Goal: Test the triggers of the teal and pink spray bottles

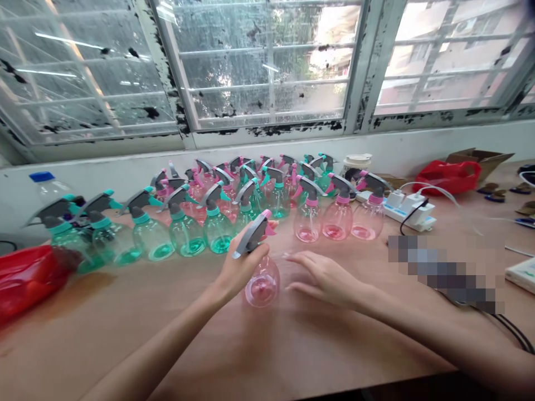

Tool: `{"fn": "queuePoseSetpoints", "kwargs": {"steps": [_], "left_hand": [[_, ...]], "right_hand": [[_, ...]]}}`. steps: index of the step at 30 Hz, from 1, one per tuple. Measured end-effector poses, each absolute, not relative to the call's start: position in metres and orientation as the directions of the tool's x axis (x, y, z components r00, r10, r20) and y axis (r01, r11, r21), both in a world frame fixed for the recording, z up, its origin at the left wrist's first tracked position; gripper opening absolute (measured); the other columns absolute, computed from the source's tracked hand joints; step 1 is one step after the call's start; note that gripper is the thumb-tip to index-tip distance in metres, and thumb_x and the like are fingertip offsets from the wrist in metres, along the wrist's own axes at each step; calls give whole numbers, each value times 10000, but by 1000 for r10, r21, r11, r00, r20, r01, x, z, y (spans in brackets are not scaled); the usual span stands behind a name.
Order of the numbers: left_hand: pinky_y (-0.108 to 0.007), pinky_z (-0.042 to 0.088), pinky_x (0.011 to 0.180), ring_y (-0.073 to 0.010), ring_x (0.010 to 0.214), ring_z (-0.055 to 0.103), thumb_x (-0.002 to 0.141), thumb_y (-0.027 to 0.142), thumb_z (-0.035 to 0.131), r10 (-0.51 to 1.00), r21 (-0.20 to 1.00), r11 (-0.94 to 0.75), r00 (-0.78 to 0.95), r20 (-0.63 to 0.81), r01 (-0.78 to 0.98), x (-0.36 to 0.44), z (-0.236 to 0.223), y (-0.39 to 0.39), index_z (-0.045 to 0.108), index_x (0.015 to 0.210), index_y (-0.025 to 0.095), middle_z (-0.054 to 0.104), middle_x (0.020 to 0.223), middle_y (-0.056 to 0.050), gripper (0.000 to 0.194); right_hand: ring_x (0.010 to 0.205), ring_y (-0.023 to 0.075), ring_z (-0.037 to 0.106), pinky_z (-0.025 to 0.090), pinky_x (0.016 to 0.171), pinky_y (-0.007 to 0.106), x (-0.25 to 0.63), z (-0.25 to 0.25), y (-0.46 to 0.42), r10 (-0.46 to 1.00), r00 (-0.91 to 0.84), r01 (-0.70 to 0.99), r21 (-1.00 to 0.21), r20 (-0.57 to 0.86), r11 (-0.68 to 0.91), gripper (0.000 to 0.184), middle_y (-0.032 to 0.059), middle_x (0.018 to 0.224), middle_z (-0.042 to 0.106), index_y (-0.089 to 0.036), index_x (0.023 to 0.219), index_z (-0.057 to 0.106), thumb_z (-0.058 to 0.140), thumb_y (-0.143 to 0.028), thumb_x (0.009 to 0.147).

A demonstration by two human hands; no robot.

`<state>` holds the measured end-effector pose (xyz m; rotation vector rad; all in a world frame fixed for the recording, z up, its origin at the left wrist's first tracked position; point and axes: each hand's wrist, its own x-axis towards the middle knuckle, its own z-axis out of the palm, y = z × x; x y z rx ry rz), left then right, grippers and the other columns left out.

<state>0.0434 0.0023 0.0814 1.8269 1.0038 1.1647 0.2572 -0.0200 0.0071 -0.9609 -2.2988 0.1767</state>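
Roughly upright, pink bottle [262, 285] (nozzle [266, 213] windowward), left hand [239, 264] gripping it, right hand [324, 277] wide.

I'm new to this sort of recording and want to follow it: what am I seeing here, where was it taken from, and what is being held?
There is no machine here: a person works with bare hands. The one picture comes from a camera on their head, looking forward and down. The left hand holds a pink spray bottle around its neck. The right hand is open beside it, holding nothing. On the brown table behind them stand green-tinted bottles and pink-tinted bottles with grey sprayer heads. A white power strip lies to the right. A patch nearby is pixelated, so I cannot tell what it covers.
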Motion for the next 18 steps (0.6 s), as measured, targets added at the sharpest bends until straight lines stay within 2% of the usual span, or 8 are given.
{"fn": "queuePoseSetpoints", "kwargs": {"steps": [3,7,11,18], "left_hand": [[-428,477,976,-265,1015,664,763,189,549,890,886,-412,303,341,212,47,82,5,609,1259,254,704,1154,-45,504],[-396,536,886,-260,955,676,716,170,539,851,889,-432,394,348,149,50,86,11,671,1153,238,706,1136,-47,461],[-358,533,732,-219,745,637,679,144,504,834,881,-436,451,318,185,49,88,15,689,1100,236,714,946,-30,470],[-332,478,656,-199,655,562,687,203,536,850,917,-345,481,214,200,45,88,16,670,992,224,618,739,-7,333]], "right_hand": [[1183,290,609,506,979,477,274,-6,-2,729,-526,646,-351,439,678,430,166,1266,637,-166,1263,551,598,-420,919],[1258,292,557,465,1033,476,277,-15,12,732,-563,625,-382,385,681,486,173,1346,596,-165,1280,565,621,-455,895],[1295,307,524,438,1060,497,272,-18,16,740,-585,617,-409,332,672,580,176,1399,555,-162,1324,550,619,-525,876],[1335,306,481,408,1090,503,274,-19,14,763,-585,642,-419,274,643,629,163,1422,536,-151,1357,528,579,-568,889]]}}
